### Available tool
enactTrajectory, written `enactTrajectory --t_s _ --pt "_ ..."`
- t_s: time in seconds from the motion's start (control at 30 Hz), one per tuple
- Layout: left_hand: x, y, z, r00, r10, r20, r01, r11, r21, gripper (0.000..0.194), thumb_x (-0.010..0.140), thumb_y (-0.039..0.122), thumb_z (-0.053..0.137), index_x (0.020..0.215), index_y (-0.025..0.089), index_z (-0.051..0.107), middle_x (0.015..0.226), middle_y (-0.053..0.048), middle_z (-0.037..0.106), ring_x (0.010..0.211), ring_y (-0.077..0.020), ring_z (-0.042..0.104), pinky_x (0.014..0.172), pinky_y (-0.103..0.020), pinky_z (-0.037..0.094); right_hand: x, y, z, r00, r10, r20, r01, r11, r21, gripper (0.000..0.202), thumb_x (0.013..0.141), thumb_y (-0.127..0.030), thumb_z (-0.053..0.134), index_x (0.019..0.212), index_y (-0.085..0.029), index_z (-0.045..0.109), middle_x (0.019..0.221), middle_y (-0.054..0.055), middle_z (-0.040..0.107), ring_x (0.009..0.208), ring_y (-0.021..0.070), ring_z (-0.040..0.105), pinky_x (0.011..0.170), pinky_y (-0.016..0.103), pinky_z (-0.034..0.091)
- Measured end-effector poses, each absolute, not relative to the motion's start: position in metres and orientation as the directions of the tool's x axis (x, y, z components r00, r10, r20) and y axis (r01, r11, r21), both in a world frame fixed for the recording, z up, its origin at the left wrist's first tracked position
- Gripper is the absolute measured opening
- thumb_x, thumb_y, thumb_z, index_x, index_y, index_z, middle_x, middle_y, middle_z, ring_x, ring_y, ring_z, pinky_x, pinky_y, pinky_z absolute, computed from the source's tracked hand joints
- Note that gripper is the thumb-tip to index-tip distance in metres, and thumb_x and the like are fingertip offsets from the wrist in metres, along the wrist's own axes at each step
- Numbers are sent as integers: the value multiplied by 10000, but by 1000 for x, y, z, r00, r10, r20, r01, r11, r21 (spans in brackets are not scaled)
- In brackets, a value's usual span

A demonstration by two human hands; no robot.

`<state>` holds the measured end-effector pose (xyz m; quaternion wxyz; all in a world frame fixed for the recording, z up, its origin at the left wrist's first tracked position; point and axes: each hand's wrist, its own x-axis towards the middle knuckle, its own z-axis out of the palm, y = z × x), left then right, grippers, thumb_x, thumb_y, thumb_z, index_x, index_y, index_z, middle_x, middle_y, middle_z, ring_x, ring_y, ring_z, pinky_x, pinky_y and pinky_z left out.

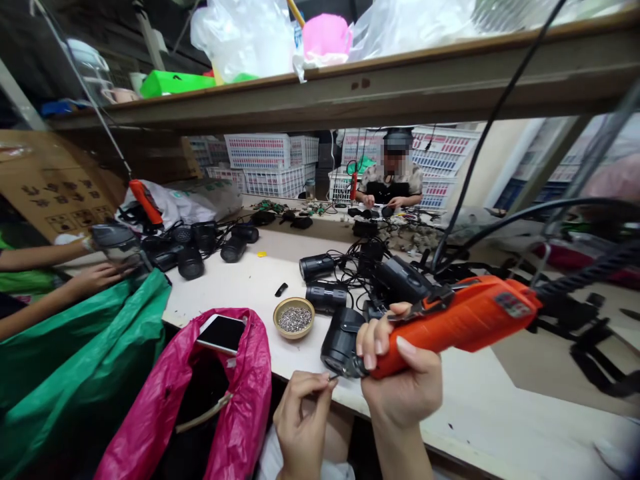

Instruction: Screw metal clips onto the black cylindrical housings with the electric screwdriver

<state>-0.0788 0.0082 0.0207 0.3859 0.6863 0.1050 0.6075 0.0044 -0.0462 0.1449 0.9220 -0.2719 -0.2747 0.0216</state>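
My right hand [400, 380] is wrapped round an orange electric screwdriver [450, 317], held level above the table's front edge with its bit pointing left. At the bit's tip, my left hand [305, 413] pinches a tiny metal piece that looks like a screw, mostly hidden by the fingertips. Just behind the bit stands a black cylindrical housing [340, 337], partly covered by my right fingers. A tan bowl [294, 333] of small metal screws [295, 319] sits to its left.
Black cylindrical devices with tangled cables [360, 257] lie behind. A pink bag [250, 373] carries a phone [223, 332] at left. A co-worker's hands [97, 277] handle a dark part beside green cloth. Another person [393, 180] sits opposite. A shelf [400, 90] crosses overhead.
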Motion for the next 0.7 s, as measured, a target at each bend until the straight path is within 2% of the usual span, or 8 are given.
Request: enactTrajectory --t_s 0.17,0.3,0.37,0.47,0.53,0.57,0.63,0.7 --pt "-81 9 31 310 562 767 -296 -710 639 209 869 32 712 948 216 655 862 27 736 796 -95 719 783 -168 596 6 -49 145 851 170 498 137 842 -521 237 790 -247 623 1009 -166 666 582 -28 489 406 132 412 459 220 410" --pt "-74 5 31 357 552 753 -241 -725 645 161 894 102 720 987 230 686 866 23 763 776 -100 734 747 -152 595 14 -55 146 860 136 492 181 820 -543 235 779 -241 650 998 -159 660 591 -22 499 410 137 417 454 226 405" --pt "-64 0 31 409 579 705 -240 -677 696 208 933 150 689 1117 245 668 960 6 776 822 -109 750 759 -164 607 21 -58 147 863 94 496 227 805 -549 242 773 -233 660 1002 -155 655 596 -17 510 412 144 427 454 236 410" --pt "-46 -7 34 509 554 659 -196 -671 715 432 980 317 644 1386 236 518 1228 -78 728 1081 -181 730 918 -283 619 36 -68 148 853 11 521 329 764 -555 244 756 -218 652 989 -142 655 591 -9 518 410 152 436 456 246 415" --pt "-36 -9 36 532 486 694 -119 -768 629 485 972 403 637 1394 203 504 1242 -117 709 1140 -238 692 962 -373 599 48 -77 150 846 -44 532 395 722 -568 245 727 -215 642 957 -132 655 578 -8 509 402 151 430 455 247 412" --pt "-32 -8 36 545 440 714 -71 -824 561 419 969 393 642 1331 202 553 1200 -113 717 1122 -259 681 949 -401 588 53 -82 151 846 -72 529 421 699 -578 239 712 -220 639 933 -130 651 572 -8 503 400 150 425 455 248 411" --pt "-29 -4 33 583 359 729 28 -906 423 228 962 293 644 1179 225 640 1144 -84 722 1072 -276 661 913 -427 557 64 -93 152 849 -117 515 454 661 -598 210 684 -235 641 870 -138 629 560 -8 493 399 150 419 450 247 408" --pt "-29 3 27 617 305 726 111 -946 304 196 936 214 639 1127 244 675 1209 -63 708 1148 -302 619 979 -472 502 72 -103 151 849 -159 504 478 637 -605 169 667 -250 645 796 -152 595 551 -5 484 400 151 414 442 246 407"
